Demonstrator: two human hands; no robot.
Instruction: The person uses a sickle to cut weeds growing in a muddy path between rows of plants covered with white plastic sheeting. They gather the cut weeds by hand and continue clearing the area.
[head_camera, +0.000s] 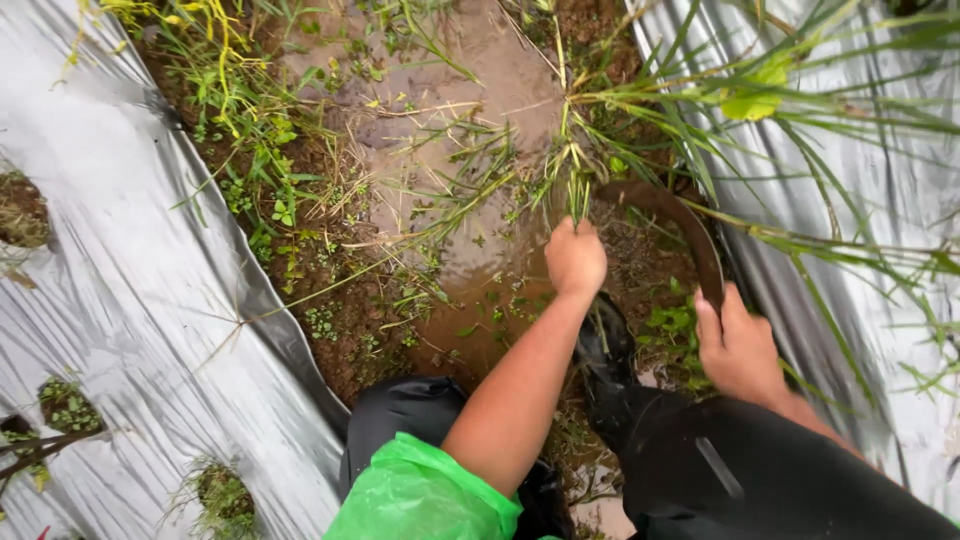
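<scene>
Grass clump (578, 175): centre of the frame, slightly above middle, rooted at the edge of a muddy, waterlogged furrow (470, 150). Stems bunched together at the base, blades fanning toward the upper right.

Left hand (574, 258): fist closed around the base of the clump, fingers wrapped fully, no gap visible. Forearm runs down to a green plastic sleeve (420, 495) at the bottom centre.

Right hand (738, 345): lower right of centre, closed on the handle of a sickle (670, 215). Fingers curled tight round the grip; their tips are hidden on the far side. The dark curved blade arcs up and left, its tip ending just beside the clump and near the left fist.

Risks, as judged:
- Blade edge sits close to the left knuckles; a pull toward the body could cut the hand if the fist is not above the cutting line.
- Wet handle and mud could let the grip slip.
- Black rubber boot (610, 370) stands directly below the blade's arc, so an overshoot could strike it.
- Silver plastic mulch sheet (130, 300) lies on both sides; the right-hand strip is very near the blade and could be slit.

Small weeds (265, 200) line the left bank of the furrow.
</scene>
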